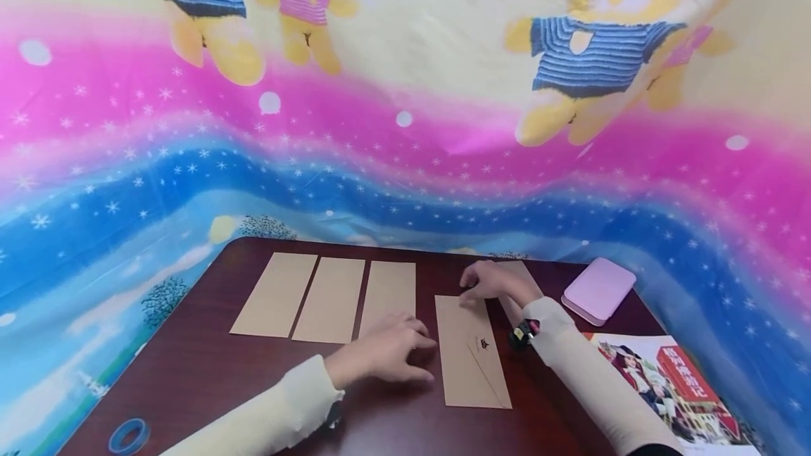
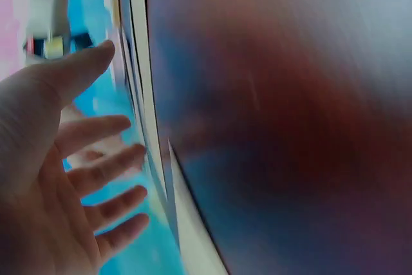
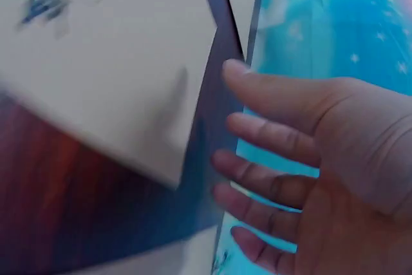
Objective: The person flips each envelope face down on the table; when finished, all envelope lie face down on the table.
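A tan envelope (image 1: 472, 364) with a small dark crown print and a flap line lies on the dark table. Just left of it my left hand (image 1: 389, 350) hovers with fingers apart, partly covering the third of three plain tan envelopes (image 1: 329, 301) set in a row. Over the far end of the printed envelope is my right hand (image 1: 497, 283), its fingers loosely bent and holding nothing. In the right wrist view a corner of the envelope (image 3: 129, 75) lies beside the spread fingers. Another tan envelope (image 1: 522, 273) is partly hidden behind my right hand.
A pink rectangular case (image 1: 598, 290) lies at the back right. In front of it is an illustrated booklet (image 1: 678, 385), partly covered by my right sleeve. A roll of blue tape (image 1: 129, 436) sits at the near left. A cartoon-print cloth (image 1: 405, 160) hangs around the table.
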The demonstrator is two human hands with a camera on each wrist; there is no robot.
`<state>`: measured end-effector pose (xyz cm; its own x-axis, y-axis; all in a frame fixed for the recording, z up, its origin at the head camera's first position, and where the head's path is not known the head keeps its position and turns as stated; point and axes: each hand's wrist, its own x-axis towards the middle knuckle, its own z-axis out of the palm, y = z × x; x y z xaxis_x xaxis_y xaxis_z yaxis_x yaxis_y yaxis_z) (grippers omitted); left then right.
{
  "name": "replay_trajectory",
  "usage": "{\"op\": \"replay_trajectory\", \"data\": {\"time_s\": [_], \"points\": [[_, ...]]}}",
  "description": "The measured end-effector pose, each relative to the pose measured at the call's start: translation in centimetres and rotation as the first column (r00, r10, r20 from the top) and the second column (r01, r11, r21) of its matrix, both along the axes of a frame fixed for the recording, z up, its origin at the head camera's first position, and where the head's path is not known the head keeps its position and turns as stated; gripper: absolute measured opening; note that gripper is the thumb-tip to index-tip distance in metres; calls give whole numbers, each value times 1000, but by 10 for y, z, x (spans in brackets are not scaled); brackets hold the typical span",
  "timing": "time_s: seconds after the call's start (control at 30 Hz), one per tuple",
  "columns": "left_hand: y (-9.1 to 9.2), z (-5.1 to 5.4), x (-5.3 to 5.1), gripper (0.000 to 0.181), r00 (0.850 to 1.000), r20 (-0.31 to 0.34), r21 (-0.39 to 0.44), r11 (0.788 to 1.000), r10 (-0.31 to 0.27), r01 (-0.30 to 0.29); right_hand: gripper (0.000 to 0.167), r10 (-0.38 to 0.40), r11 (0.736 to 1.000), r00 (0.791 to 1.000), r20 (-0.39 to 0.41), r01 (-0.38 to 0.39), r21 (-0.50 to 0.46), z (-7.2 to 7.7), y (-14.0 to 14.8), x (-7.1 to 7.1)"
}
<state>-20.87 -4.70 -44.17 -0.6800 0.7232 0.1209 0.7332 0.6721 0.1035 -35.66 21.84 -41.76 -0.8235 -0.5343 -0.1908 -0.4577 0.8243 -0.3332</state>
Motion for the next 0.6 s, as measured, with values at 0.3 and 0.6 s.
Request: {"op": "replay_trajectory", "data": {"time_s": [0.3,0.6], "points": [[43,-10,28,63,997,-40,-118,991,61,-66,36,-143,990,989,32,143,23,-5,18,18],[50,-7,24,56,994,-69,-190,977,87,-99,27,-159,983,985,62,152,108,-5,17,13]]}}
